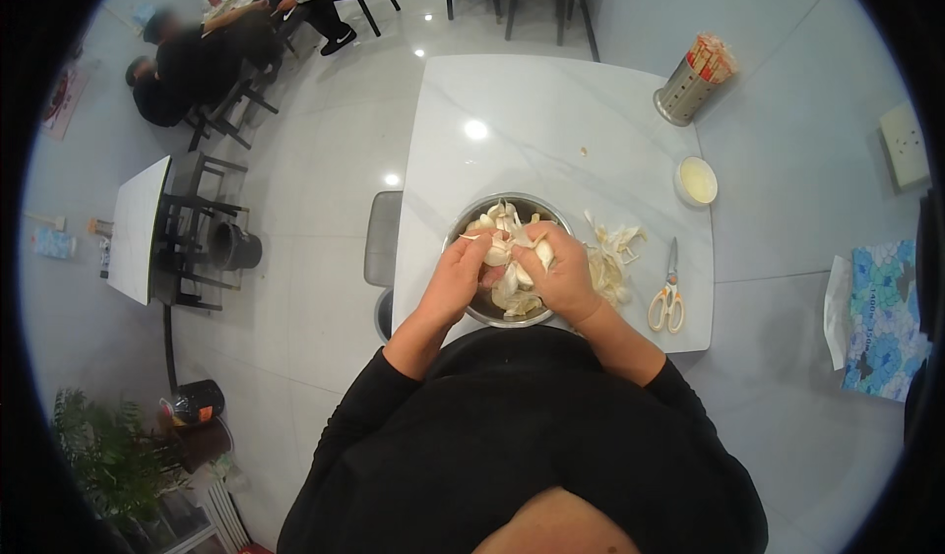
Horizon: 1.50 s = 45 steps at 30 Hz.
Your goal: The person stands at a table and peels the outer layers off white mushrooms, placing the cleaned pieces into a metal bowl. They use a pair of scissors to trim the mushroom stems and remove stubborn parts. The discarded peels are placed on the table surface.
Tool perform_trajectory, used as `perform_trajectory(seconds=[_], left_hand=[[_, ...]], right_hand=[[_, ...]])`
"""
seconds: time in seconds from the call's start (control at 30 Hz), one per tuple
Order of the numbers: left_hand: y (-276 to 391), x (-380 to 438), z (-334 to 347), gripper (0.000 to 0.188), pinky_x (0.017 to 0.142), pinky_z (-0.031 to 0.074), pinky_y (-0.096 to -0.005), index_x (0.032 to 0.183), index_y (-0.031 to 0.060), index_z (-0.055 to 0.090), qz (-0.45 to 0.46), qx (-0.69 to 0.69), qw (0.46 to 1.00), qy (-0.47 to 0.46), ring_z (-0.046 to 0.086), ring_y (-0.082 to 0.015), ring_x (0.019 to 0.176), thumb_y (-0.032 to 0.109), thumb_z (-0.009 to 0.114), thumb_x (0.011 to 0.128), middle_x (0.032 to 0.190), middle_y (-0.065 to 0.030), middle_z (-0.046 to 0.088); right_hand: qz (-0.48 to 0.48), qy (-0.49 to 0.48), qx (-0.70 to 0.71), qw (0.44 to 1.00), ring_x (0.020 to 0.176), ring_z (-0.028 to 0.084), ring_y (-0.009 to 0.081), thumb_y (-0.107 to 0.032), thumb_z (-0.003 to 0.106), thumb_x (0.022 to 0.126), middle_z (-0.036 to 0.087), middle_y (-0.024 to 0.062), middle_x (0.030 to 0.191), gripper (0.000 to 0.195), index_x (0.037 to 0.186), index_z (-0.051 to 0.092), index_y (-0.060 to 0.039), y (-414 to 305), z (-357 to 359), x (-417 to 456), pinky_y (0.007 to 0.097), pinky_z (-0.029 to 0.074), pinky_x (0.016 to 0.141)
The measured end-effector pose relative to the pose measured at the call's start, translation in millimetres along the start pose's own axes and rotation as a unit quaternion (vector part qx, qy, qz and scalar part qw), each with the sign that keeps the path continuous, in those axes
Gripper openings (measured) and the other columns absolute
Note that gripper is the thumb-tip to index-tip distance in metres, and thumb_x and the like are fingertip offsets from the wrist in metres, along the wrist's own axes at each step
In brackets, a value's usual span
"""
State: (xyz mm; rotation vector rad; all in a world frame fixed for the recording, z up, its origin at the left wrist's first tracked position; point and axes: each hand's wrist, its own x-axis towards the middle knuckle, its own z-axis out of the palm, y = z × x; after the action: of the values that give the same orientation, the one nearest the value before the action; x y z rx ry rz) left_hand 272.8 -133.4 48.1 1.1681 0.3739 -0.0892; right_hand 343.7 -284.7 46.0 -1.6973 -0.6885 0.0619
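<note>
A steel bowl (509, 322) of garlic stands at the table's near edge, in front of my body. Over it, my left hand (459, 270) pinches a garlic bulb (497, 250) between thumb and fingers. My right hand (562, 270) grips the same garlic from the other side, its thumb against the cloves and papery skin. More garlic bulbs (503, 213) fill the far side of the bowl. Loose skin (517, 303) hangs below my fingers on the near side. My fingers hide part of the garlic.
On the white table (517, 126), garlic skins (611, 270) lie right of the bowl, beside orange-and-white scissors (670, 292). Farther right stand a small white bowl (696, 182) and a steel holder of wrapped chopsticks (683, 90). A tissue pack (878, 318) hangs on the wall. People (210, 59) sit at far left.
</note>
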Motion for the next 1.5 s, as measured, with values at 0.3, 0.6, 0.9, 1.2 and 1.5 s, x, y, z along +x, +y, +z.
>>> perform_trajectory(seconds=[0.3, 0.6, 0.9, 1.2, 1.5], left_hand=[[7, -4, 21, 0.035, 0.056, 0.036, -0.0217, 0.114, 0.0004, 0.054, -0.016, -0.229, 0.973, 0.016, 0.042, -0.0072, 0.063, 0.026, 0.04, 0.096, 0.091, -0.0022, 0.056], [14, 2, -18, 0.037, 0.055, 0.036, -0.0255, 0.126, 0.0047, 0.049, 0.001, -0.411, 0.91, -0.045, 0.042, -0.0126, 0.054, 0.025, 0.039, 0.096, 0.091, -0.0082, 0.06], [8, 7, -17, 0.04, 0.064, 0.041, -0.0252, 0.128, 0.0016, 0.046, -0.001, -0.339, 0.93, -0.139, 0.051, -0.0134, 0.076, 0.024, 0.036, 0.096, 0.113, -0.0084, 0.057], [-2, 8, -3, 0.028, 0.07, 0.047, -0.0228, 0.117, 0.0066, 0.041, 0.078, -0.006, 0.997, -0.026, 0.062, -0.0134, 0.08, 0.008, 0.053, 0.091, 0.093, -0.0097, 0.063], [-14, 24, 10, 0.03, 0.071, 0.046, -0.0228, 0.12, 0.0062, 0.047, -0.072, -0.08, 0.993, -0.051, 0.063, -0.0164, 0.089, 0.013, 0.054, 0.091, 0.102, -0.0057, 0.061]], right_hand=[[0.305, -0.037, 0.519, 0.797, 0.074, 0.059, 0.0138, -0.007, 0.059, 0.084, 0.061, 0.0078, 0.086, 0.012, 0.095, 0.057, -0.0029, -12, -17, 10, 0.027, 0.048, 0.063], [0.249, -0.04, 0.455, 0.854, 0.077, 0.061, 0.0129, -0.005, 0.061, 0.082, 0.063, 0.0079, 0.087, 0.021, 0.102, 0.058, -0.0013, -5, -49, 10, 0.0249, 0.05, 0.067], [0.244, -0.145, 0.183, 0.941, 0.078, 0.057, 0.0073, -0.017, 0.069, 0.081, 0.064, 0.0018, 0.082, 0.017, 0.09, 0.063, -0.0027, -14, -41, 8, 0.0224, 0.045, 0.07], [0.235, 0.054, -0.116, 0.964, 0.071, 0.062, 0.02, -0.024, 0.069, 0.079, 0.064, 0.0108, 0.076, 0.021, 0.089, 0.062, -0.0062, 41, -76, -16, 0.031, 0.047, 0.065], [0.288, 0.12, -0.233, 0.921, 0.082, 0.063, 0.0315, -0.016, 0.062, 0.077, 0.066, 0.0129, 0.085, 0.023, 0.1, 0.06, -0.0125, 129, -109, -63, 0.0384, 0.048, 0.072]])
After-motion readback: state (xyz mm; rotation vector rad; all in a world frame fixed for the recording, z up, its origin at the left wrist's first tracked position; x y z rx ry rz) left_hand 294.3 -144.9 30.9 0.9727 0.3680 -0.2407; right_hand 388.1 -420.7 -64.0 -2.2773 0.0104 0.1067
